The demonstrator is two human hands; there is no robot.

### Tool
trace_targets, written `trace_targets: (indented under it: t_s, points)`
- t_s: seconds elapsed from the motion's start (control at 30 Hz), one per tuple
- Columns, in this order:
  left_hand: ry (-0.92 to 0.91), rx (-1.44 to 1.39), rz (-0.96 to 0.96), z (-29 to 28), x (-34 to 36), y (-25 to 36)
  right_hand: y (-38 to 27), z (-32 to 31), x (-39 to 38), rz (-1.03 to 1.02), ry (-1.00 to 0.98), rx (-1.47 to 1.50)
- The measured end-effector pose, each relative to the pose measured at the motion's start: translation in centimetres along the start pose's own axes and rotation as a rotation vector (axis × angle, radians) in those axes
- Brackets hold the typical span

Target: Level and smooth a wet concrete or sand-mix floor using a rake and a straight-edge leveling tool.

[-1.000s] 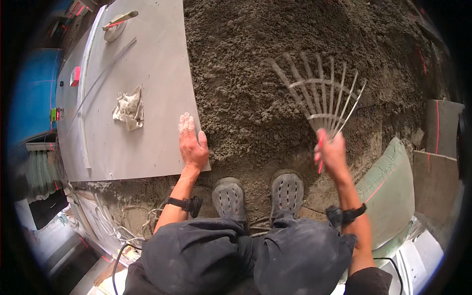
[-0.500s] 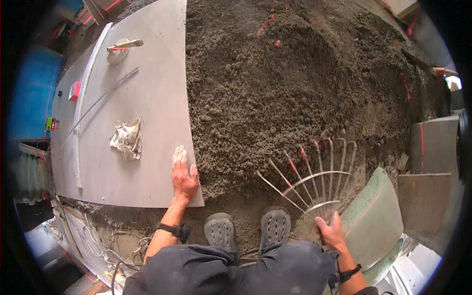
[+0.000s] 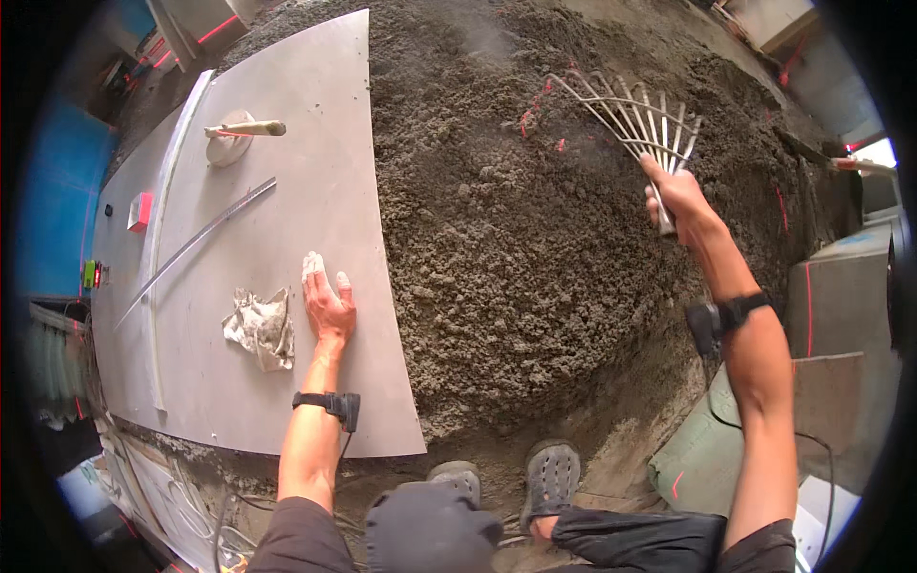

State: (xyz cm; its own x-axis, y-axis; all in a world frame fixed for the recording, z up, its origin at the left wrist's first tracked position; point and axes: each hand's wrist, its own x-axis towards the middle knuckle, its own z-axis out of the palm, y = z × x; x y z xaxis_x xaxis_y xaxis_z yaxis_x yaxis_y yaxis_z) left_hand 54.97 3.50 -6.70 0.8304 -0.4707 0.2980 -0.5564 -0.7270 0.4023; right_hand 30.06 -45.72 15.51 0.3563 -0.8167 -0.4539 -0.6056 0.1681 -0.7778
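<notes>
My left hand (image 3: 327, 304) lies flat on a large grey tile (image 3: 325, 172), its fingers stretched out and whitened with dust. A crumpled, dirty white rag (image 3: 261, 325) is beside it on the tile. My right arm reaches far forward, and the right hand (image 3: 680, 196) is closed round the short handle of a metal fan rake (image 3: 659, 119). The rake's thin tines point away from me over a bed of rough, crumbly grey mortar (image 3: 516, 277). Whether the tine tips touch the mortar I cannot tell.
On the tile stand a round pad with a stick-like handle (image 3: 227, 148), a thin metal strip (image 3: 220, 218), a long white strip (image 3: 151, 334) and a small red-and-white box (image 3: 139, 212). A pale green sack (image 3: 683, 458) lies at the lower right. Red laser lines cross the area.
My right hand has swung the rake from near my feet to the far right of the mortar. My left hand has slid forward on the tile, and I lean further over.
</notes>
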Motion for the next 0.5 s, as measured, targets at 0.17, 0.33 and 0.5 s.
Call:
trace_targets:
  t_s: [0.17,0.33,0.5]
  points:
    - [0.001,-0.004,0.0,-0.3,0.1,-0.6,12.0,12.0,-9.1,0.06,-0.041,0.214]
    - [0.006,0.006,-0.01,-1.2,-0.8,-2.0,14.4,10.6,-24.8,0.321,-0.121,0.111]
    - [-0.089,0.031,0.061,-0.7,0.9,0.2,10.9,11.3,-18.8,0.015,-0.19,0.214]
